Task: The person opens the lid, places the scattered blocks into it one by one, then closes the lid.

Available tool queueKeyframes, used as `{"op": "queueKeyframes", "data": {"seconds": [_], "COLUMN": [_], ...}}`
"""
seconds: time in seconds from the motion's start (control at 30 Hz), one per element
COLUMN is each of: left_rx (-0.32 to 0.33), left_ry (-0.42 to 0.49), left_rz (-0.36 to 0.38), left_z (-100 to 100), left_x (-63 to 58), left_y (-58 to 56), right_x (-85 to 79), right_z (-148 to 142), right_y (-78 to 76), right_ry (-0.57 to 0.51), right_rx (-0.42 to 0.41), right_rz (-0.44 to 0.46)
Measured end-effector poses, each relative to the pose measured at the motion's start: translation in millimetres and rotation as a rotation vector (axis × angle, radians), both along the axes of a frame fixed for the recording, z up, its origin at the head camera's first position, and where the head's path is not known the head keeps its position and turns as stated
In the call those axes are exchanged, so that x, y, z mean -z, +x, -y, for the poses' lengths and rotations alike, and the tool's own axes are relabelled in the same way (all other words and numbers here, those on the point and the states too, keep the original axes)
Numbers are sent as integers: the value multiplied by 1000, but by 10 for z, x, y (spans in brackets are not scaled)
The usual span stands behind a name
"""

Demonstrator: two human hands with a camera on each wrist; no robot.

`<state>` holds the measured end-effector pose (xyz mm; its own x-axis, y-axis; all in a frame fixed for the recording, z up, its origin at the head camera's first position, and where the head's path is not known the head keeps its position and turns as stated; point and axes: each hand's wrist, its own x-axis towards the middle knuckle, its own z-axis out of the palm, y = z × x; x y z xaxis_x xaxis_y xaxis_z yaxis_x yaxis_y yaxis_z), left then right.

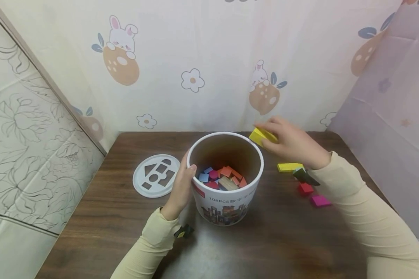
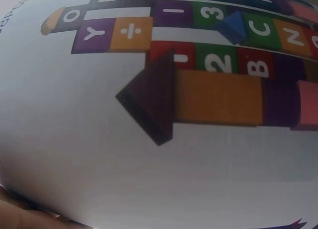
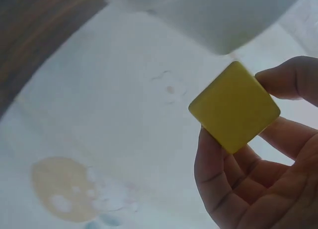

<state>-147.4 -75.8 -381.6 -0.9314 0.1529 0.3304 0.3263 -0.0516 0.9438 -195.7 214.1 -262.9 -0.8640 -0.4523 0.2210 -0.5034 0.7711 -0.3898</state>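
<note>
A white printed bucket [image 1: 227, 205] stands upright with blue, red, orange and wooden blocks [image 1: 223, 178] in its bottom. My left hand [image 1: 179, 186] rests against its left outer wall, thumb at the rim and fingers along the side; the left wrist view is mostly filled by the bucket's printed wall [image 2: 99, 154]. Beyond the right side of the rim, my right hand [image 1: 290, 141] pinches a yellow block [image 1: 260, 136] between thumb and fingers. The block's square face [image 3: 234, 107] shows in the right wrist view.
Left of the bucket lies a round white lid [image 1: 138, 180] with shaped holes. Below the right forearm, a yellow block [image 1: 287, 167], a red block [image 1: 305, 188] and a magenta block [image 1: 320, 200] lie on the wooden table [image 1: 101, 217]. A patterned curtain [image 1: 195, 46] hangs behind it.
</note>
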Motion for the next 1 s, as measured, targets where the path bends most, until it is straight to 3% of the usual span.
{"op": "queueKeyframes", "data": {"seconds": [0.13,0.3,0.73,1.0], "left_rx": [-5,-3,3,3], "left_ry": [-2,1,-33,-27], "left_rz": [-3,-3,20,24], "left_z": [1,-5,-6,0], "left_x": [9,12,7,-4], "left_y": [6,7,10,7], "right_x": [-135,-199,15,130], "right_z": [176,424,931,1004], "right_y": [55,81,20,6], "right_ry": [39,101,230,340], "right_rx": [-87,-166,-372,-438], "right_rz": [-82,-115,-54,-22]}}
